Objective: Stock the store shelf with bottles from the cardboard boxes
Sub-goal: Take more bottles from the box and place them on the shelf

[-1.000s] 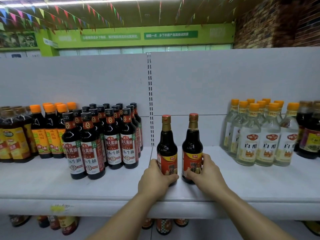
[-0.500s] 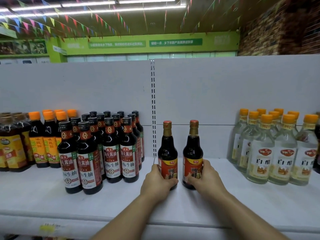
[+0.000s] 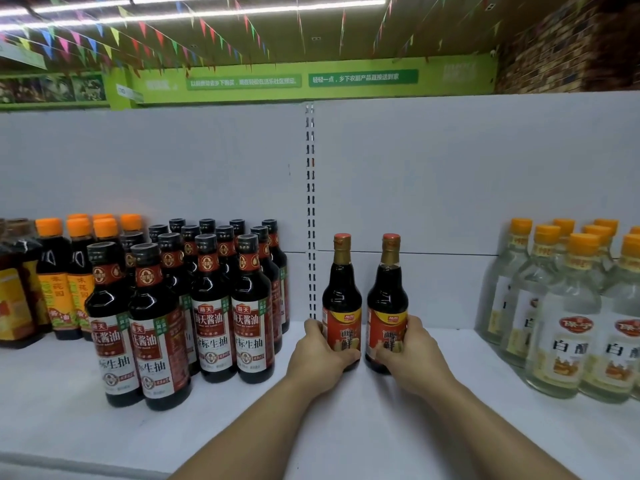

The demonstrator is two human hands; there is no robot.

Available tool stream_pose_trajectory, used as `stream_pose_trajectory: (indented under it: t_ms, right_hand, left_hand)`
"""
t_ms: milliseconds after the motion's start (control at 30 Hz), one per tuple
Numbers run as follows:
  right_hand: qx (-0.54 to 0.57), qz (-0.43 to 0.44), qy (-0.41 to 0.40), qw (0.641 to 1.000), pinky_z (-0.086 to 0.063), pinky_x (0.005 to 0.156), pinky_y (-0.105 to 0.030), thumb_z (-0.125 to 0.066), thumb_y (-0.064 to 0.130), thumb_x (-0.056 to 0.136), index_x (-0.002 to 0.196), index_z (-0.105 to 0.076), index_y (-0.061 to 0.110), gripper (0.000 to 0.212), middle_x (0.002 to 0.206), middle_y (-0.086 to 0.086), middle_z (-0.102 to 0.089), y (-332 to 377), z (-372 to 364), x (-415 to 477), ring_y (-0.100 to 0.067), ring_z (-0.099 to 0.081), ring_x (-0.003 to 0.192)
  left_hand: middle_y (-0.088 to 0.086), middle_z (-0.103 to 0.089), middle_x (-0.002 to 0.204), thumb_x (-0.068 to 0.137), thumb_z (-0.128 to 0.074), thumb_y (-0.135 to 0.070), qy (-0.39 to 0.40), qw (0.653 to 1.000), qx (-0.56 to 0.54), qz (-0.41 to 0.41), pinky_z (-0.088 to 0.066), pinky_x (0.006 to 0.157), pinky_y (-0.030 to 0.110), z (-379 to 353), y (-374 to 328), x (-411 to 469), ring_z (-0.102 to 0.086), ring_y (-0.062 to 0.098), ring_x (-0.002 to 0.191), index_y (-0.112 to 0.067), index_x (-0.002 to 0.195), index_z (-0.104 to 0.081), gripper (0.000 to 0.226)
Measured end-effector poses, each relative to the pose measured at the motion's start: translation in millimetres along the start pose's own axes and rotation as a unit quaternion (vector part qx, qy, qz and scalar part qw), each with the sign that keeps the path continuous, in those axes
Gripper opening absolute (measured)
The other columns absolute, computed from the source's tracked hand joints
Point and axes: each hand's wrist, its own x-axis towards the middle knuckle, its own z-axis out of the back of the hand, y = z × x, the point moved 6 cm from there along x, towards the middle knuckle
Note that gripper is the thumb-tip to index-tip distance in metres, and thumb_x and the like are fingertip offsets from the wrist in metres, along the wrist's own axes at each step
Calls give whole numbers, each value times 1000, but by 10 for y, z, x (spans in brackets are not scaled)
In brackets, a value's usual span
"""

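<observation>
Two dark sauce bottles with red caps and red-orange labels stand upright side by side on the white shelf (image 3: 346,427), close to its back panel. My left hand (image 3: 320,355) grips the left bottle (image 3: 341,296) round its lower body. My right hand (image 3: 414,358) grips the right bottle (image 3: 387,299) the same way. Both bottle bases touch the shelf. No cardboard box is in view.
A block of several black-capped soy sauce bottles (image 3: 211,306) stands left of my hands, with orange-capped dark bottles (image 3: 65,278) further left. Several clear white vinegar bottles (image 3: 571,313) with orange caps stand at the right. A slotted upright (image 3: 310,209) divides the back panel.
Both hands have pushed the two bottles further back on the shelf, towards the rear panel. The camera has moved closer and a little left.
</observation>
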Motion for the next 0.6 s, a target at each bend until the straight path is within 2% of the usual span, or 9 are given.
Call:
stream_pose_trajectory:
  t_ms: [233, 433, 533, 600]
  right_hand:
    - [-7, -7, -11, 1000, -55, 95, -41, -83, 31, 85, 133, -46, 20, 62, 120, 1, -64, -68, -99, 277, -22, -64, 105]
    - [-19, -7, -15, 1000, -55, 95, -41, -83, 34, 85, 134, -45, 20, 64, 122, 1, -62, -105, -185, 487, -22, -64, 106]
    - [-21, -3, -22, 1000, -56, 93, -41, -84, 35, 84, 134, -45, 20, 65, 122, 1, -62, -117, -217, 584, -22, -64, 106]
    - [-22, -1, -26, 999, -56, 92, -41, -84, 36, 83, 133, -45, 20, 66, 121, 1, -62, -130, -243, 645, -22, -64, 105]
  left_hand:
    - [-10, -64, 115, 79, -88, -38, 14, 1000, -23, -7, -55, 92, 34, -47, 17, 300, -66, 13, 102, -27, 119, -42, 62]
    - [-11, -66, 117, 80, -88, -37, -4, 999, -46, -8, -55, 96, 34, -76, 87, 469, -67, 12, 103, -28, 122, -46, 60]
    - [-12, -65, 117, 80, -88, -39, -14, 999, -47, -14, -52, 92, 29, -70, 102, 525, -66, 8, 101, -33, 119, -49, 56]
    - [-9, -65, 121, 76, -90, -42, -27, 999, -37, -19, -54, 93, 31, -56, 118, 577, -67, 8, 101, -35, 117, -53, 55]
